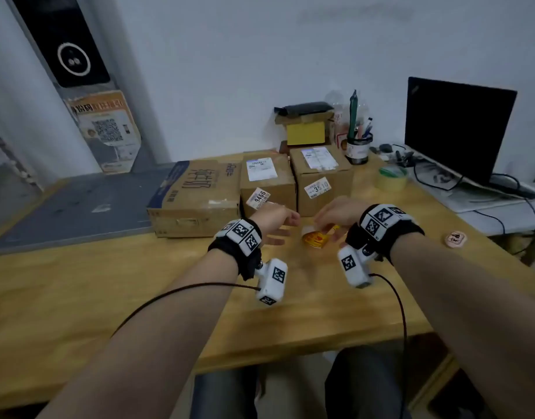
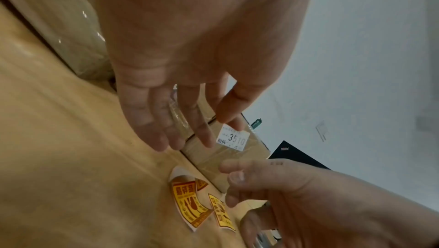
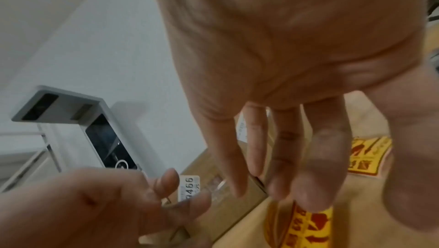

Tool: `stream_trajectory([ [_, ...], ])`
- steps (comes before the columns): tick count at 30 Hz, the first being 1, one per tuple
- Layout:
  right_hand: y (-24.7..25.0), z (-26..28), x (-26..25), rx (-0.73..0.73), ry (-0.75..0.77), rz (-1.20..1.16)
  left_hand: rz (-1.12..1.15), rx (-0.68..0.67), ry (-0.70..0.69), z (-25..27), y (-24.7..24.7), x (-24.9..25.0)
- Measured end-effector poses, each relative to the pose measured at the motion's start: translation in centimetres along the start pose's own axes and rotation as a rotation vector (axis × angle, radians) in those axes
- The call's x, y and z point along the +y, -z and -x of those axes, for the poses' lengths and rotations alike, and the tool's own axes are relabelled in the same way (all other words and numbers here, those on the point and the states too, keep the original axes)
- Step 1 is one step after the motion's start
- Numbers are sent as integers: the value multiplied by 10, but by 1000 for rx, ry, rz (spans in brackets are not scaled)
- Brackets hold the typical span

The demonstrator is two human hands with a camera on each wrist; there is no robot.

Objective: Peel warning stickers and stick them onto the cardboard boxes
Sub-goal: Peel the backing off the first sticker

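A curled strip of yellow-and-red warning stickers (image 1: 314,238) lies on the wooden table (image 1: 109,297) in front of three cardboard boxes: a large one (image 1: 196,198), a middle one (image 1: 267,182) labelled 9466, and a right one (image 1: 320,176) labelled 3510. My left hand (image 1: 285,228) hovers just left of the strip with straight fingers (image 2: 152,120) and holds nothing. My right hand (image 1: 326,225) reaches over the strip. One of its fingertips (image 3: 318,186) touches a yellow sticker (image 3: 306,227). In the left wrist view the sticker strip (image 2: 190,201) lies flat below both hands.
A roll of tape (image 1: 391,178), a pen cup (image 1: 358,148) and a dark laptop (image 1: 459,131) with cables stand at the back right. A small round pink object (image 1: 455,238) lies near the right edge. A stacked small box (image 1: 305,128) sits behind the boxes.
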State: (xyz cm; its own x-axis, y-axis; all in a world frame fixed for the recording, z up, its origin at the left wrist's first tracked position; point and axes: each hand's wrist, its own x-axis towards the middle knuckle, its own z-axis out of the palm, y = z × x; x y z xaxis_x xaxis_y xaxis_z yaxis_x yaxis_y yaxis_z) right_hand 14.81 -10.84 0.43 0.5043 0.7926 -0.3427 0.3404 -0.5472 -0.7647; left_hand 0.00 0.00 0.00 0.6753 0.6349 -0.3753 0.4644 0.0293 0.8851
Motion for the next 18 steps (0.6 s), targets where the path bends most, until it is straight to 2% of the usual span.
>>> stream_trajectory([
  [5, -5, -35, 10, -23, 2, 248, -27, 42, 60, -26, -5, -1],
  [11, -8, -57, 16, -62, -7, 282, 0, 37, 46, -44, -8, 1],
  [14, -7, -63, 19, 50, 60, 252, 17, 37, -12, -51, -7, 5],
  [18, -5, -64, 9, 151, 118, 99, 43, 41, -176, -56, 3, 22],
])
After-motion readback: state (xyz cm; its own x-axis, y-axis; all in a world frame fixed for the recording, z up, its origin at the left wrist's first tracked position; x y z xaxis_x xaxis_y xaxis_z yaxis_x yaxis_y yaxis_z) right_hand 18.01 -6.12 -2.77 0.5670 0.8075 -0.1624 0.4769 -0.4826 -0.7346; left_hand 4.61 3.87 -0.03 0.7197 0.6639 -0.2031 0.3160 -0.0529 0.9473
